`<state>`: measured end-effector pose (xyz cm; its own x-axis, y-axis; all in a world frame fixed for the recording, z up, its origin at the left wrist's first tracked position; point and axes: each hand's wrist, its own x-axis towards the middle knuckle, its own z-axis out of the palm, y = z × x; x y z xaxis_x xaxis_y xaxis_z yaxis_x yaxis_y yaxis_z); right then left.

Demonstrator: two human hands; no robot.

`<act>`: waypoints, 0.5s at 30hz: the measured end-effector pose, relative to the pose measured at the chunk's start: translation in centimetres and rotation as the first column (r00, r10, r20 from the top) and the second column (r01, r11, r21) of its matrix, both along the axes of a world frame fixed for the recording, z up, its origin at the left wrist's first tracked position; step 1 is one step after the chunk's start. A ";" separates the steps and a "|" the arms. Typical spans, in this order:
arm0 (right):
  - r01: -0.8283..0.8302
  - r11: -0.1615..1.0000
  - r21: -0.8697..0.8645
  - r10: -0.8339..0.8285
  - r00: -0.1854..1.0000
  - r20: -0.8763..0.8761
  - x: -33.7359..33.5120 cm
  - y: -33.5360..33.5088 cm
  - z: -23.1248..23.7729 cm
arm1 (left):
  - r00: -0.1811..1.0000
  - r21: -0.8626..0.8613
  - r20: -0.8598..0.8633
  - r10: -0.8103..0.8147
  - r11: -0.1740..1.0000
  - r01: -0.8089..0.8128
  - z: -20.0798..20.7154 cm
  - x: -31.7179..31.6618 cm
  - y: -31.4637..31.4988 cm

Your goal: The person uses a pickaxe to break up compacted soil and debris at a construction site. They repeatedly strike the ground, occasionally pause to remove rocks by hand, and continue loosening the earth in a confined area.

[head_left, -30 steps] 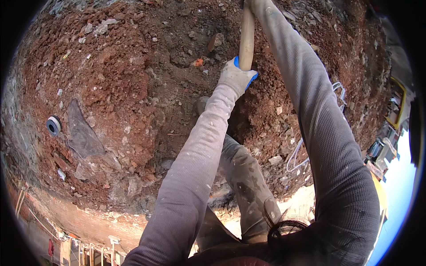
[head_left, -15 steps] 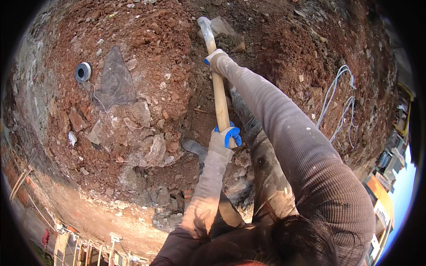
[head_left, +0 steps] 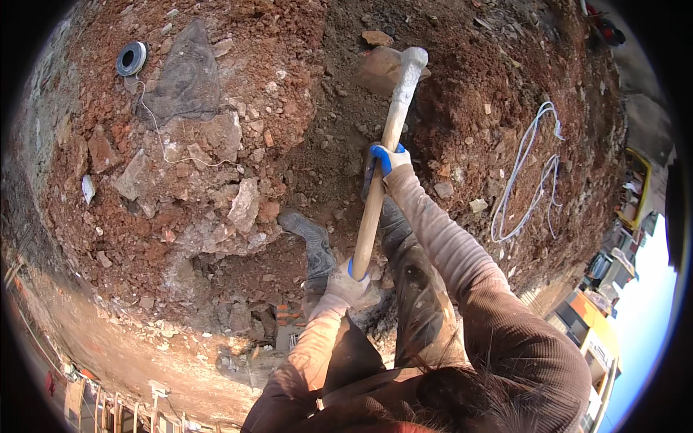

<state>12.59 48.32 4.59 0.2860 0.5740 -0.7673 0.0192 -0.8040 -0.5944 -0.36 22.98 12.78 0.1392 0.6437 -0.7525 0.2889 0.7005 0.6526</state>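
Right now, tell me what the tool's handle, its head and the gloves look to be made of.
Handle: pale, bare wood, apparently unvarnished.
Tool head: probably metal, dust-coated grey.
Left hand and right hand gloves: light knit fabric with a blue coating, likely rubber.

Red earth ground [head_left: 274,94] bears stones [head_left: 244,204], white cable [head_left: 527,173], grey ring [head_left: 131,58].

Cable [head_left: 530,173] right of pickaxe [head_left: 386,151]
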 end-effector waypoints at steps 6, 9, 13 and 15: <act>-0.256 0.762 0.594 0.290 0.956 0.041 6.5 24.6 10.3 | 0.973 0.434 0.199 0.119 0.879 -0.196 -3.8 8.8 25.7; -0.299 0.644 0.704 0.021 0.927 0.374 10.4 41.1 4.3 | 0.982 0.525 0.158 0.105 0.833 -0.174 -4.0 12.1 38.0; -0.268 0.819 0.508 0.128 0.948 0.293 7.7 46.9 -6.2 | 0.942 0.250 0.173 0.287 0.912 -0.324 -9.6 12.4 41.8; -0.463 0.881 0.102 0.362 0.795 0.486 6.6 39.9 -13.7 | 0.941 0.063 0.120 0.316 0.943 -0.325 -15.2 13.0 35.8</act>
<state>19.21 88.18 -9.09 0.2625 0.8437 -0.4683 0.6199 -0.5193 -0.5882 12.63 58.77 -2.43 -0.0081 0.7254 -0.6883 -0.0171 0.6881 0.7254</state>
